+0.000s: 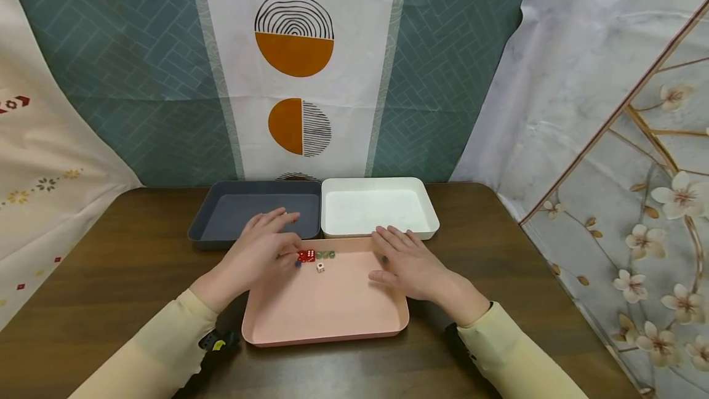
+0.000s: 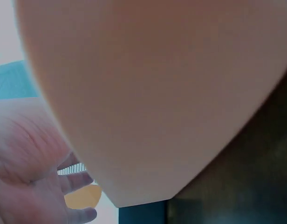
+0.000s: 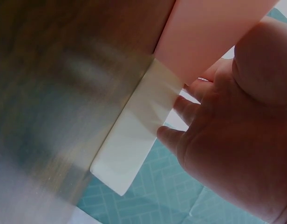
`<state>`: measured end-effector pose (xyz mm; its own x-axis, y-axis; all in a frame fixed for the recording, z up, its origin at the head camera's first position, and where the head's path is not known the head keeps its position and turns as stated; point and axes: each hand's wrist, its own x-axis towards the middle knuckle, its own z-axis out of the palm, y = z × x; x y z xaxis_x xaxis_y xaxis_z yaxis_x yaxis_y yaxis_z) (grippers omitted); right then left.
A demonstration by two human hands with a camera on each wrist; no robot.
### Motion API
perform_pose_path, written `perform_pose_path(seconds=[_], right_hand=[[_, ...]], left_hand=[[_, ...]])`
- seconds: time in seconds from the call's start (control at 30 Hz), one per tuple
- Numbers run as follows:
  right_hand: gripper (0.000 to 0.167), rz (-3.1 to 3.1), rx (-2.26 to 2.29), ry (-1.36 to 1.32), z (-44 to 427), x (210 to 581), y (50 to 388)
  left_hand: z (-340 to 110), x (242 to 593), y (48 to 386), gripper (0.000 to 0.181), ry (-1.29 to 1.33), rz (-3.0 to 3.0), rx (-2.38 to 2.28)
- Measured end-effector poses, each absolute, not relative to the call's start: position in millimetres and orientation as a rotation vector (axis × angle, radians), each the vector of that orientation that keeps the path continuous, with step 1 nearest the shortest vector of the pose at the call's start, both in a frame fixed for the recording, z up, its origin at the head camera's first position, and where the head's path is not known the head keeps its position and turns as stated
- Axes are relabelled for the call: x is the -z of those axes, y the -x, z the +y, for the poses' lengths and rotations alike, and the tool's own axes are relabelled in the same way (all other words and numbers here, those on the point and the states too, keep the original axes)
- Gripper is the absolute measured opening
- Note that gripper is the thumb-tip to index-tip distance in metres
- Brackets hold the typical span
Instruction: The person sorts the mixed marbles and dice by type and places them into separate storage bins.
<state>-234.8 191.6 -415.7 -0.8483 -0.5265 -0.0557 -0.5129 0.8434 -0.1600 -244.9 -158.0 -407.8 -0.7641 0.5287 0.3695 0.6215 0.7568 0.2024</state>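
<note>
Over the back left corner of a pink tray (image 1: 327, 306), my left hand (image 1: 260, 257) reaches in with its fingers loosely extended. Its thumb is near a small blue piece (image 1: 298, 263) and red dice (image 1: 307, 255). Next to these lie green pieces (image 1: 325, 254) and a white die (image 1: 320, 268). A tiny red spot shows by the upper fingertips; whether it is touched cannot be made out. My right hand (image 1: 412, 266) lies flat over the tray's back right side, fingers straight, with a small dark piece (image 1: 384, 259) between thumb and forefinger. Tray walls partly hide both hands in the wrist views.
Behind the pink tray stand a dark blue-grey tray (image 1: 221, 242) on the left and a white tray (image 1: 382, 205) on the right, side by side. All sit on a brown wooden table (image 1: 138, 263). Patterned cloths (image 1: 443, 66) hang around the table.
</note>
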Motion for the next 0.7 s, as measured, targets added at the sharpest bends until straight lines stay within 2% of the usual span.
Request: perform_pose_path(seconds=[0.5,0.7], right_hand=[[0.087,2.923,0.203,0.822,190.9,414.1,234.0],[0.086,2.924,0.204,0.825,191.1,415.3,234.3]], left_hand=[[-160.0,427.9,255.6,0.043,0.954,-2.646,0.294],[-161.4,433.3,258.6,0.039,0.968,-2.623,0.338]])
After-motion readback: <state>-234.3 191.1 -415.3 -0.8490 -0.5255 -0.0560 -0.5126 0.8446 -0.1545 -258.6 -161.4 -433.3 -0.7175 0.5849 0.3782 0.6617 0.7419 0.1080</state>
